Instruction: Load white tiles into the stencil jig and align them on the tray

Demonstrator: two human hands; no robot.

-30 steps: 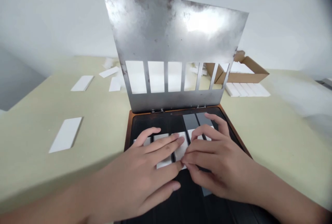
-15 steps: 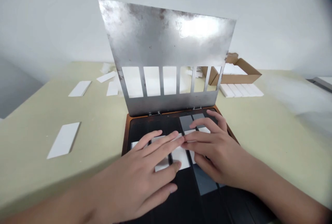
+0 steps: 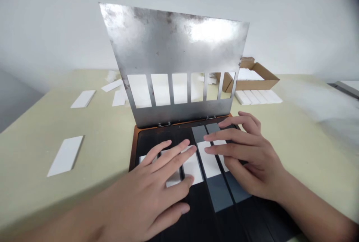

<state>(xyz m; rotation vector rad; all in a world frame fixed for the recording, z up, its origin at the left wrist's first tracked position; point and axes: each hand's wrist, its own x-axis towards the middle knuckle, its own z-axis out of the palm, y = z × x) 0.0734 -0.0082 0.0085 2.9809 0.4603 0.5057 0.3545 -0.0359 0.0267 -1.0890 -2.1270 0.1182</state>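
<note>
1. White rectangular strips (image 3: 193, 168), about five (partly hidden under the hands, so the count is uncertain), lying flat side by side across a dark tray (image 3: 179, 219), their far ends pointing toward the hinge.
2. Left hand (image 3: 146, 182) flat over the left-hand strips, fingers slightly spread and fingertips resting on the white surfaces, with no pinch or grip on any strip.
3. Right hand (image 3: 246, 152) over the two strips nearest the right side, fingers close together and lightly curved, the fingertips on or just above the white; no strip held.
4. Slate-grey bands (image 3: 219, 193) running along the tray's right-hand lanes, in line with the strips and partly showing past them.
5. Orange-brown wooden frame (image 3: 132, 152) around the tray, and behind it a scuffed steel stencil plate (image 3: 171, 44), hinged upright at the far edge, with a row of rectangular slots.
6. Beyond the plate, on the right, an open cardboard box (image 3: 252, 77) holding more white strips, with a neat row of white strips (image 3: 256, 97) beside it on the pale green table (image 3: 47, 122).
7. Loose white strips (image 3: 65, 156) scattered singly on the table's left side, all well apart from the hands.
</note>
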